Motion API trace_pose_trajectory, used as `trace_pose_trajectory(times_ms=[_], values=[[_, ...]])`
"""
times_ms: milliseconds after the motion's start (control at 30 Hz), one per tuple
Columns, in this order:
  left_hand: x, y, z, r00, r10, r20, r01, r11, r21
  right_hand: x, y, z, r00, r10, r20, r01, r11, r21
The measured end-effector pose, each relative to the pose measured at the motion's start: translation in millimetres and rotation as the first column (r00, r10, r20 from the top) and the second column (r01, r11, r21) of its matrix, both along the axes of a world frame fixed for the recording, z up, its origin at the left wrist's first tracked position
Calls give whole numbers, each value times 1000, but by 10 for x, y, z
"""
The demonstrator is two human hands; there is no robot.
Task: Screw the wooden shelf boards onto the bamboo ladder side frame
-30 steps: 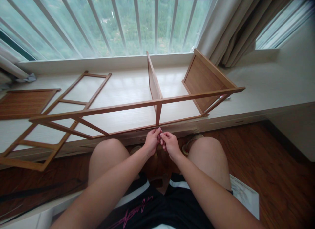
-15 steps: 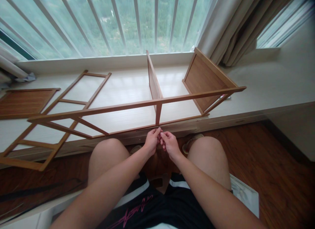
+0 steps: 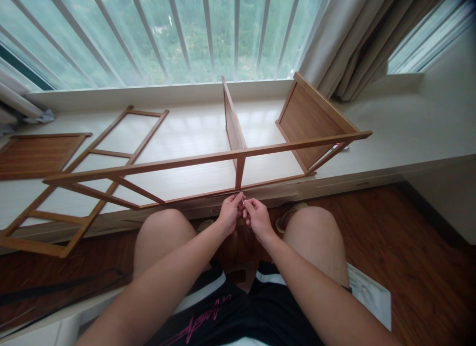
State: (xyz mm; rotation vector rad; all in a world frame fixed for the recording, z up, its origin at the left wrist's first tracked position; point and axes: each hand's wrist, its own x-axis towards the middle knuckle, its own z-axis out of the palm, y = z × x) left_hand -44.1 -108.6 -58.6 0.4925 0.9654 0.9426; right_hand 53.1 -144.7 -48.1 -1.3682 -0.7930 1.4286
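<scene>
Between my knees, my left hand [image 3: 231, 210] and my right hand [image 3: 256, 214] meet at the lower long rail of a wooden shelf frame [image 3: 178, 162]. The left fingers are pinched together close to the foot of the middle upright. My right thumb and fingers close in a pinch against them. A tiny pale, shiny sliver shows between the fingertips, too small to name. The frame lies on its side with a middle panel [image 3: 232, 115] and an end panel [image 3: 316, 118] standing up from it.
A ladder-like wooden frame [image 3: 130, 162] and a loose wooden panel [image 3: 37, 155] lie on the white window ledge [image 3: 390, 133] to the left. Behind are a barred window [image 3: 193, 38] and beige curtains [image 3: 357, 33]. Below is a brown wood floor [image 3: 420, 257].
The shelf frame and both arms stay in place. My right fingertips have shifted very slightly, and the shiny sliver between the fingers shows more clearly.
</scene>
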Motion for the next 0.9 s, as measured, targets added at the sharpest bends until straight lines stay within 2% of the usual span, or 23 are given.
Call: trace_pose_trajectory(times_ms=[67, 133, 200, 267, 367, 467, 533, 633, 733, 900], values=[[-1, -8, 35, 1000, -20, 6, 20, 1000, -7, 10, 11, -1, 973, 14, -232, -43, 991, -124], [-1, -14, 67, 1000, -15, -5, 15, 1000, -26, 26, 19, 17, 917, 29, -398, -114, 975, -191], [-1, -15, 86, 1000, -9, -16, 8, 999, -36, 34, 21, 44, 888, 38, -457, -148, 967, -209], [-1, -14, 85, 1000, -17, -12, 16, 999, -35, 25, 18, 67, 897, 31, -442, -140, 966, -218], [-1, -13, 54, 999, -37, 2, 37, 999, -10, -7, 11, 62, 949, 20, -314, -84, 978, -190], [2, -14, 15, 999, -39, -9, 39, 999, 24, -26, 9, 16, 995, 5, -98, -14, 995, -96], [4, -13, -1, 999, -27, -22, 28, 999, 32, -21, 10, -15, 999, -6, 48, 7, 1000, -20], [7, -6, -5, 999, 18, -38, -17, 1000, 16, -1, 7, -36, 965, -32, 259, 12, 997, 82], [7, 2, 5, 997, 64, -40, -65, 998, -12, 13, -3, -34, 901, -46, 431, -12, 991, 131], [1, 6, 9, 997, 73, -29, -74, 996, -44, 22, -12, -26, 830, -40, 557, -43, 990, 136]])
